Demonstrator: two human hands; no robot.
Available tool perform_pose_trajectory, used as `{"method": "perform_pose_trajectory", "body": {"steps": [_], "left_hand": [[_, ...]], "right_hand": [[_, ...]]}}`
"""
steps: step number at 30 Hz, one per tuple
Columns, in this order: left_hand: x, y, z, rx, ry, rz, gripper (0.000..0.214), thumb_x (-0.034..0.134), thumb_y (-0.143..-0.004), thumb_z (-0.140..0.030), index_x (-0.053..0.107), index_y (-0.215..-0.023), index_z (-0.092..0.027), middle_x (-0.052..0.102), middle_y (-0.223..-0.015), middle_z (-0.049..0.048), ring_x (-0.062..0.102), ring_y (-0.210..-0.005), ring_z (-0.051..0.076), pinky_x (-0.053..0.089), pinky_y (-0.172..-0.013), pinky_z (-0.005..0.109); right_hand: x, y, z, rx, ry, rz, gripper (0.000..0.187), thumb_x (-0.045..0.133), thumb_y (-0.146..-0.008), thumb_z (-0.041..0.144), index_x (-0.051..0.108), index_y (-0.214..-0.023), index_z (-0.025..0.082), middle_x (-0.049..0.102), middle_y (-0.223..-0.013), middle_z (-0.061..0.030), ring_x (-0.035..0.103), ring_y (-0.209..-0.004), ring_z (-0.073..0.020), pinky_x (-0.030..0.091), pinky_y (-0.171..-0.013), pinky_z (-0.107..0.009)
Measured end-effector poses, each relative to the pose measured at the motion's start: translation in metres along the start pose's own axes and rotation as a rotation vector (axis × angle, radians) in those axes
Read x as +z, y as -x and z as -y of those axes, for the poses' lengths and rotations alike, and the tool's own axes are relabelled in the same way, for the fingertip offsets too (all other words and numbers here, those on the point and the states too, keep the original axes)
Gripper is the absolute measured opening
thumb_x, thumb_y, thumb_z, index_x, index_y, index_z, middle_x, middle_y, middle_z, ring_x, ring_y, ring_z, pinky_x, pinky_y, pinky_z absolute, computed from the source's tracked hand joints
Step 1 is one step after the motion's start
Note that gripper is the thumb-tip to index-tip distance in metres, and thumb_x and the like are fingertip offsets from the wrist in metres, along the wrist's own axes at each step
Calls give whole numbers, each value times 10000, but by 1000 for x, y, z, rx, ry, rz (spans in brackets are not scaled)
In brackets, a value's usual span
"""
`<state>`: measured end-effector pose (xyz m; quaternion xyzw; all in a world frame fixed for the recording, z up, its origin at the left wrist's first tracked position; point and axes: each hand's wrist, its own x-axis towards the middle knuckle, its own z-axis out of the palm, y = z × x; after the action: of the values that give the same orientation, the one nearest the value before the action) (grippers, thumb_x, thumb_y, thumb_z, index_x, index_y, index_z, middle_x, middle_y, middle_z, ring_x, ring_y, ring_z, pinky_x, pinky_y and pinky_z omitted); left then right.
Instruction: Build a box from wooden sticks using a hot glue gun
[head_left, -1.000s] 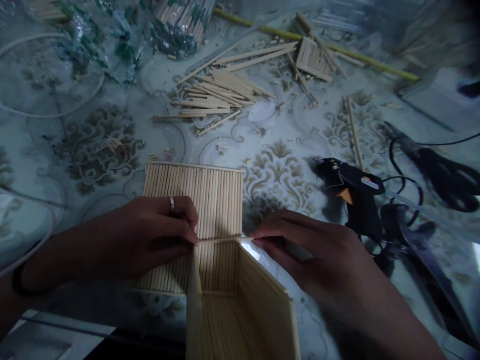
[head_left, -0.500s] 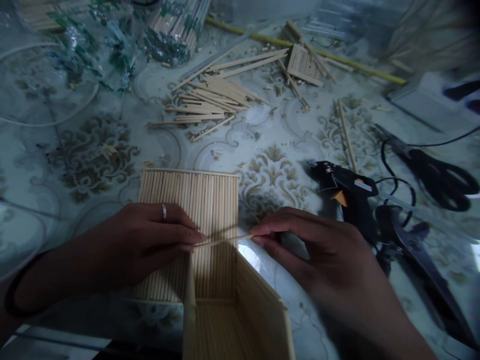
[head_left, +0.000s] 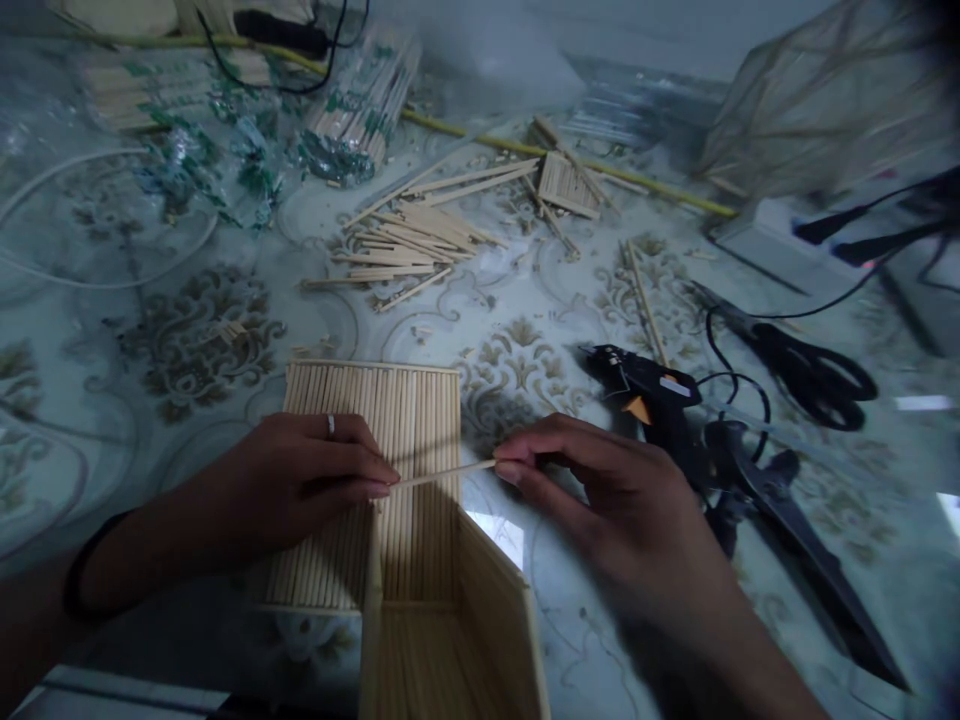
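Note:
A thin wooden stick [head_left: 446, 473] is stretched between my two hands, above a box-like structure [head_left: 495, 610] built from rows of sticks. My left hand [head_left: 322, 475], with a ring on one finger, pinches the stick's left end close to the top of the structure's left wall. At the other end, the thumb and fingertips of my right hand [head_left: 592, 490] close on the stick's right tip. Behind and to the left, a flat stick panel [head_left: 405, 400] joins the structure; my left hand covers part of it. The structure's near end runs out of view.
On the right lie a black glue gun [head_left: 645, 390], black scissors [head_left: 795, 360] and a white power strip [head_left: 780, 240]. Loose sticks [head_left: 412, 240], a small stick panel [head_left: 568, 187] and plastic-wrapped stick bundles [head_left: 360, 110] are farther back. A patterned cloth [head_left: 517, 350] covers the table.
The camera view has tilted up, showing more of the table's far side, and objects on the right appear shifted left. Both hands keep their pinch on the stick, with little movement relative to the structure.

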<state>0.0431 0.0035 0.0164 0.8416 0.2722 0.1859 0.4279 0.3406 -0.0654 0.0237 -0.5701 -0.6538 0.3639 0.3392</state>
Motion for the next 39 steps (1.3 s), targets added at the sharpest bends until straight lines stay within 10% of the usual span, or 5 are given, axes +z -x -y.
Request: {"method": "perform_pose_trajectory", "body": {"steps": [23, 32, 39], "left_hand": [[-1, -13, -12, -188, -106, -264, 211, 648, -1026, -384, 682, -930, -200, 695, -748, -15, 627, -650, 126, 490, -619, 229], [-30, -8, -38, -96, -72, -411, 239, 664, -1035, -325, 674, -831, -201, 633, -698, -41, 565, -655, 104, 478, -650, 226], [-70, -8, -62, -142, 30, -615, 549, 437, -1164, -392, 272, -669, -218, 293, -580, -50, 345, -528, 90, 413, -528, 245]], "right_hand": [[-2, -8, 11, -141, 38, -114, 128, 710, -1016, 246, 771, -909, 211, 769, -816, -26, 712, -751, -174, 567, -736, -308], [-19, 3, 25, -204, 62, -173, 187, 685, -1037, 272, 752, -875, 209, 757, -788, -14, 696, -701, -157, 557, -692, -277], [-43, 14, 22, -208, 134, -219, 191, 684, -1055, 249, 755, -882, 207, 778, -817, -26, 719, -716, -164, 557, -699, -269]]}}
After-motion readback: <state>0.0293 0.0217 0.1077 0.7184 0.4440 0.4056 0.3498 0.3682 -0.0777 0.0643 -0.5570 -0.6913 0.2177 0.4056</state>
